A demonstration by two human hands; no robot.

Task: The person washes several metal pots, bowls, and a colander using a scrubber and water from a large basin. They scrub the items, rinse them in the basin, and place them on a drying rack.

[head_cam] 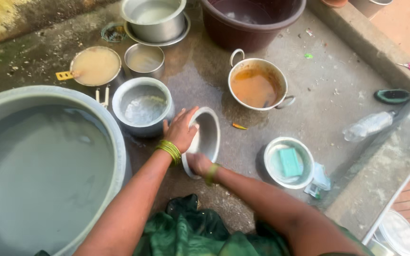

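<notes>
A steel plate (pixel 209 135) stands tilted on its edge on the wet concrete floor. My left hand (pixel 180 130) grips its upper left rim, green bangles on the wrist. My right hand (pixel 199 163) presses against the plate's lower inner face, fingers curled, with a bangle on that wrist too. Whether the right hand holds a scrubber I cannot tell.
A large tub of water (pixel 43 166) fills the left. A steel pot (pixel 142 109) stands beside the plate. A two-handled pot of orange water (pixel 256 85), a small bowl with a green soap bar (pixel 289 162), more pots (pixel 155 19), a brown tub (pixel 252 19) and a plastic bottle (pixel 368 125) lie around.
</notes>
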